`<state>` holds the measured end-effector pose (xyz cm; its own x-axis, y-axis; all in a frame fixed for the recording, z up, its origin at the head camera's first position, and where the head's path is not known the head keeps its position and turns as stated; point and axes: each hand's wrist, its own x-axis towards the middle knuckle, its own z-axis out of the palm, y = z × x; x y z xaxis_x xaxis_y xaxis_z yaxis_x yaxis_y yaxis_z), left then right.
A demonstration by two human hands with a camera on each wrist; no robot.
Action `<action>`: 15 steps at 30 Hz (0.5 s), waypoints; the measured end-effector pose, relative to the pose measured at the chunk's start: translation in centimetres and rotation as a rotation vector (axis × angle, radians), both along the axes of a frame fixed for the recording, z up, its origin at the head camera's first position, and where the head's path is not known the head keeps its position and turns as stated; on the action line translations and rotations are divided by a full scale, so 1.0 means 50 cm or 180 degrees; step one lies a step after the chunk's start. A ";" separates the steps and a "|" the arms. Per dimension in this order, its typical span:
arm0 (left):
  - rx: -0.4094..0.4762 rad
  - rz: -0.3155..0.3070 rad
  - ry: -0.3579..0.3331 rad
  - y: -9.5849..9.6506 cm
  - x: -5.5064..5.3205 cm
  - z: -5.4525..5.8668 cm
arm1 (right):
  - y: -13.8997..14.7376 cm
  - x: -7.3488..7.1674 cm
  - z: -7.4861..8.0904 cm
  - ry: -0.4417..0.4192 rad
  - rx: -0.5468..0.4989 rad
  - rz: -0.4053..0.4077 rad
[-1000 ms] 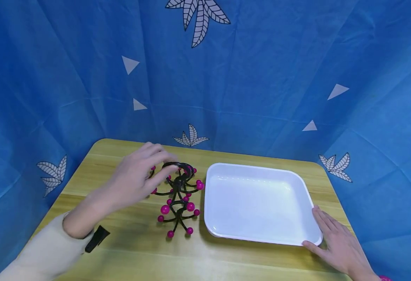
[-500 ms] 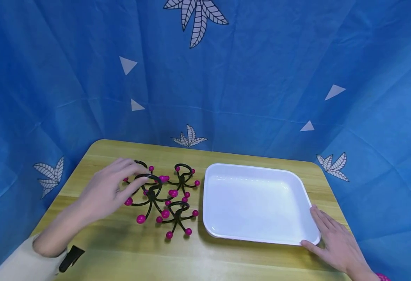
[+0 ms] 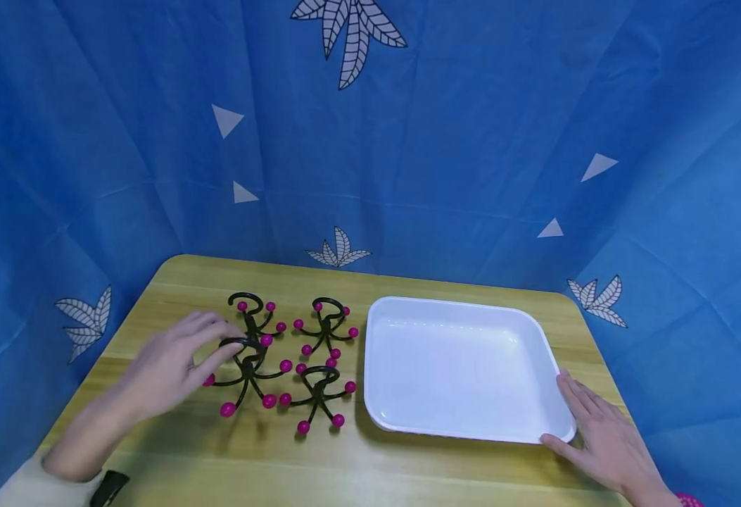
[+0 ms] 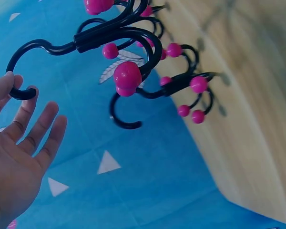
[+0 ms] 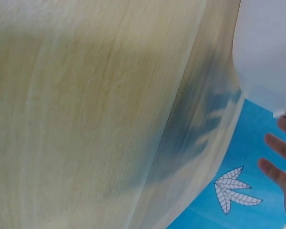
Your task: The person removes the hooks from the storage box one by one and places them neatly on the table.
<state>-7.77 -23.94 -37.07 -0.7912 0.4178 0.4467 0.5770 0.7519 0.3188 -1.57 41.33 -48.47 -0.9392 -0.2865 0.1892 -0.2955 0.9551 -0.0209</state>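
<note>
In the head view, my left hand (image 3: 170,362) pinches the curved top of a black multi-arm hook (image 3: 248,366) with pink ball ends between thumb and fingers. The left wrist view shows that hook (image 4: 97,40) by its bent end at the fingertips, the other fingers spread. Behind it stands a similar hook (image 3: 251,320), partly overlapped; two more, a back hook (image 3: 327,325) and a front hook (image 3: 318,394), stand to its right. My right hand (image 3: 613,440) rests with straight fingers along the right rim of a white tray (image 3: 471,431), thumb at the near corner.
The light wooden table (image 3: 408,468) has rounded back corners. A blue curtain (image 3: 471,141) with white leaves and triangles hangs right behind and beside it. The tray stands right of the hooks, and its inside shows bare white.
My left hand has carried its hook leftward and toward the front, away from the tray, then lowered it in front of the back-left hook. My right hand has stayed at the tray.
</note>
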 end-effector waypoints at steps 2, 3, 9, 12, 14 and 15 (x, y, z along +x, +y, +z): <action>-0.0033 0.0018 -0.0050 -0.004 0.002 -0.012 | -0.001 0.000 0.000 -0.0058 0.0005 -0.0047; -0.0048 0.0025 -0.0061 -0.006 0.004 -0.019 | -0.002 0.000 0.000 -0.0078 0.0004 -0.0067; -0.0058 0.0098 -0.0067 -0.024 0.013 -0.062 | -0.004 0.001 0.000 -0.0127 0.0014 -0.0099; -0.0035 0.0149 -0.0042 -0.035 0.017 -0.086 | -0.003 0.000 0.001 -0.0130 0.0020 -0.0100; -0.0038 0.0188 -0.0012 -0.042 0.018 -0.099 | -0.002 -0.001 0.001 -0.0129 0.0029 -0.0101; -0.0043 0.0209 0.0002 -0.045 0.019 -0.105 | -0.001 -0.001 0.002 -0.0128 0.0036 -0.0100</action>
